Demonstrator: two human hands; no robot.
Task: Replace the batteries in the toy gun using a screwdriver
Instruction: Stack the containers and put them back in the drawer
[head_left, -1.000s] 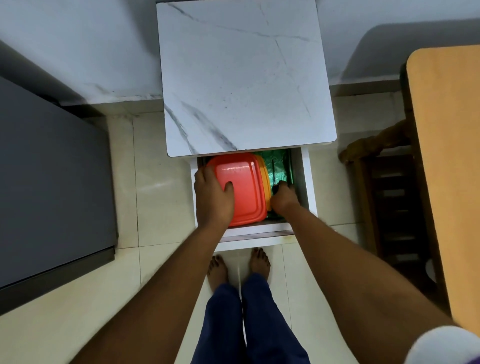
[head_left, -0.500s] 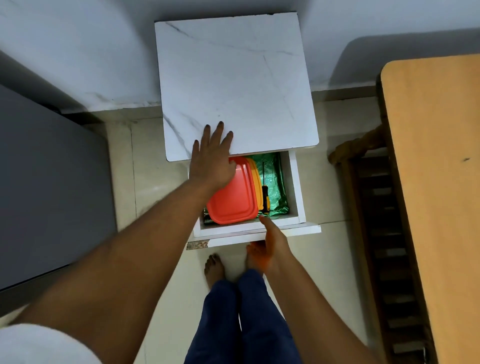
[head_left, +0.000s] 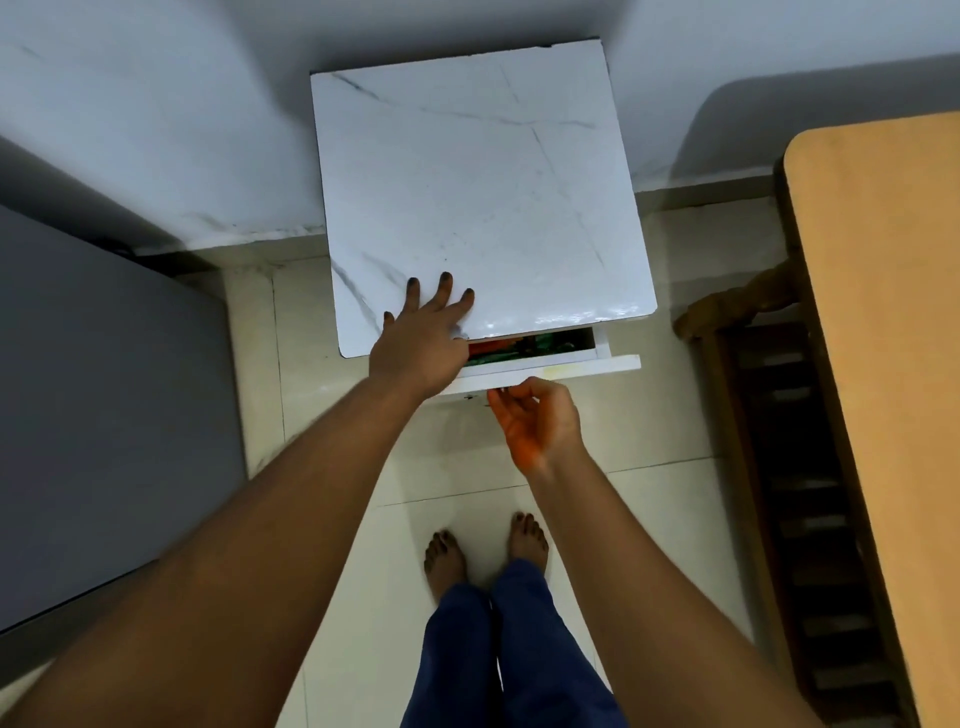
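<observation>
Left hand (head_left: 426, 338), fingers spread, is lying flat on the marble-top cabinet (head_left: 483, 197); right hand (head_left: 535, 415), loosely cupped and empty, is touching the drawer front (head_left: 571, 366).

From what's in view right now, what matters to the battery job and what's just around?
In play:
- drawer, almost shut
- right hand at its front edge
- left hand flat on the marble cabinet top

Just around:
- wooden table
- grey appliance

No toy gun or screwdriver visible.

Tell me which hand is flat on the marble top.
The left hand: palm down, fingers spread over the marble top's front edge. The right hand is lower, palm up, curled at the drawer front.
</observation>
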